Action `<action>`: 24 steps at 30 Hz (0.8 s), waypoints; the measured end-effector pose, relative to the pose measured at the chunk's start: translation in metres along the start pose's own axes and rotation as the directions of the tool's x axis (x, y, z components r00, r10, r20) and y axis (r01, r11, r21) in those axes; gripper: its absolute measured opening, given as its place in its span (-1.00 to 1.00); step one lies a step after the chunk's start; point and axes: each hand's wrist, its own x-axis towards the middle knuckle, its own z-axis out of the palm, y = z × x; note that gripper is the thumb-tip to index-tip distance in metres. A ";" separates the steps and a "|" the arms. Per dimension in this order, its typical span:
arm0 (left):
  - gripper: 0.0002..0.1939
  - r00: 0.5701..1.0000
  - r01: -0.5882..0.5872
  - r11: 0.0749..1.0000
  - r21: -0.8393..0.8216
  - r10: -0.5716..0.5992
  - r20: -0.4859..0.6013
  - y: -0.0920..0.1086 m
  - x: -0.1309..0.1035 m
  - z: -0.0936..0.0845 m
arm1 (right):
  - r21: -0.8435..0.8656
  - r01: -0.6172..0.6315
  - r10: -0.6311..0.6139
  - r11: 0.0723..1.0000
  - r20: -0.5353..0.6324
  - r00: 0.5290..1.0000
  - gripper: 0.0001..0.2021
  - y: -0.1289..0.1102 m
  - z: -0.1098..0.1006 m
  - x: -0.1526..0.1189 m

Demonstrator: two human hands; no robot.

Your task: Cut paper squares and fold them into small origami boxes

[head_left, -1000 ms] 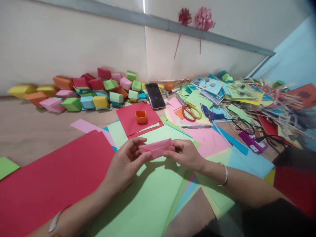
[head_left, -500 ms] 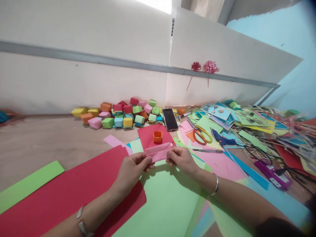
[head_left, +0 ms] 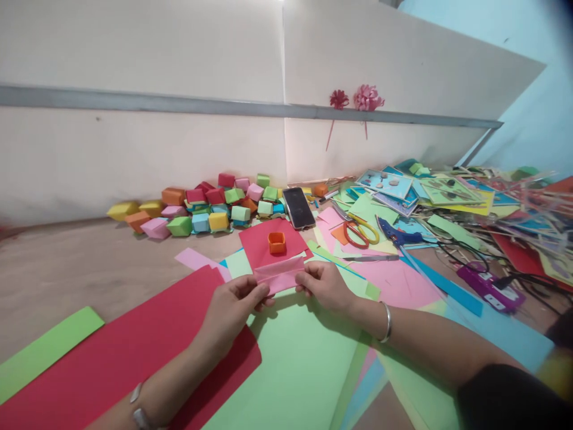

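Observation:
A small folded pink paper (head_left: 280,273) is stretched between my two hands, with creases running along its length. My left hand (head_left: 237,304) pinches its left end between thumb and fingers. At the right end, the fingers of my right hand (head_left: 323,286) are closed on it. Just beyond the pink paper, a small open orange paper box (head_left: 276,243) rests on a red paper square (head_left: 255,236). Large light green sheets (head_left: 295,358) lie under my hands, and a big red sheet (head_left: 147,340) lies beneath my left forearm.
Behind, colourful paper blocks (head_left: 218,222) are heaped beside a phone (head_left: 299,208). To the right lie scissors (head_left: 360,230), a blue glue gun (head_left: 398,233), a grey cutter (head_left: 371,258), a purple power strip (head_left: 490,286) and stacked cards (head_left: 387,184). A green strip (head_left: 54,343) lies left.
The camera view has shifted, so the table items appear further left and most sit slightly higher. Both hands keep hold of the pink paper, with little change in their pose.

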 end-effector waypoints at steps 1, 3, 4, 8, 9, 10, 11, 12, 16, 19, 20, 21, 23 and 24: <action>-0.56 0.999 0.007 1.000 -0.017 -0.006 0.034 0.001 -0.001 0.000 | -0.006 0.005 -0.005 1.000 -0.003 1.000 -0.70 0.000 0.000 -0.001; -0.52 0.993 0.043 0.997 -0.058 -0.036 0.115 0.000 -0.002 0.002 | -0.020 0.028 -0.028 0.999 -0.002 1.000 -0.71 -0.001 0.000 -0.002; -0.49 0.987 0.072 0.995 -0.074 -0.060 0.147 0.000 -0.002 0.003 | -0.029 0.041 -0.041 0.999 0.003 0.999 -0.72 -0.002 0.000 -0.003; -0.41 0.979 0.155 0.984 -0.089 -0.141 0.149 -0.004 -0.004 0.007 | -0.064 0.059 -0.057 0.996 0.039 0.998 -0.74 -0.006 0.000 -0.006; -0.40 0.981 0.157 0.983 -0.092 -0.145 0.129 -0.004 -0.004 0.007 | -0.063 0.054 -0.050 0.997 0.050 0.997 -0.73 -0.006 0.000 -0.006; -0.40 0.983 0.156 0.983 -0.095 -0.144 0.115 -0.004 -0.003 0.008 | -0.055 0.046 -0.043 0.997 0.060 0.997 -0.73 -0.006 0.000 -0.006; -0.40 0.984 0.154 0.983 -0.098 -0.143 0.109 -0.004 -0.003 0.008 | -0.041 0.039 -0.036 0.998 0.071 0.997 -0.72 -0.006 0.000 -0.005; -0.40 0.984 0.156 0.983 -0.101 -0.145 0.108 -0.004 -0.003 0.008 | -0.020 0.033 -0.031 0.999 0.080 0.996 -0.72 -0.006 0.000 -0.005; -0.43 0.981 0.168 0.979 -0.115 -0.155 0.117 -0.003 -0.002 0.009 | 0.066 -0.014 0.008 0.998 0.091 0.996 -0.73 -0.005 0.000 -0.005; -0.45 0.978 0.177 0.976 -0.129 -0.160 0.131 -0.004 -0.003 0.007 | 0.063 -0.048 0.044 0.997 0.072 0.996 -0.73 -0.005 0.000 -0.005; -0.46 0.977 0.180 0.975 -0.132 -0.162 0.137 -0.004 -0.003 0.007 | 0.058 -0.053 0.049 0.997 0.070 0.996 -0.74 -0.005 0.000 -0.005; -0.46 0.976 0.182 0.974 -0.134 -0.163 0.143 -0.004 -0.004 0.006 | 0.055 -0.057 0.053 0.997 0.071 0.996 -0.75 -0.006 0.000 -0.004; -0.45 0.974 0.185 0.974 -0.129 -0.164 0.154 -0.004 -0.004 0.006 | 0.060 -0.064 0.060 0.996 0.075 0.995 -0.77 -0.007 0.000 -0.004; -0.44 0.973 0.186 0.975 -0.125 -0.165 0.160 -0.004 -0.005 0.005 | 0.065 -0.068 0.063 0.996 0.075 0.995 -0.76 -0.007 0.000 -0.004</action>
